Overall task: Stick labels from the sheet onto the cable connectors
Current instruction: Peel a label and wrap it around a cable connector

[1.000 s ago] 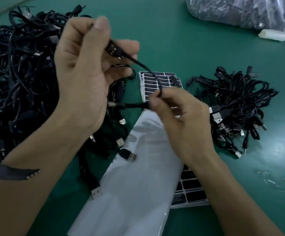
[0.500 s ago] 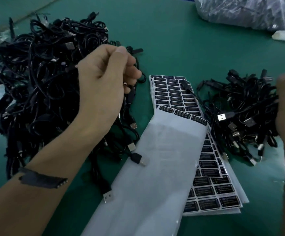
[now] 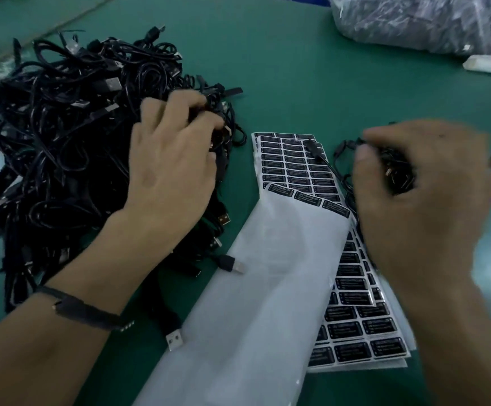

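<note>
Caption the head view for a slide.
Left hand digs into the big cable pile, right hand over the smaller one, label sheets between.

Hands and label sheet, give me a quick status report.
Left hand fingers down in big cable pile. Right hand over small cable pile, blurred, grip unclear. Label sheet untouched; one stray connector lying across it.

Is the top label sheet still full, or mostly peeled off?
Mostly peeled. The top label sheet is bare white backing except one row of three black labels at its far end.
</note>
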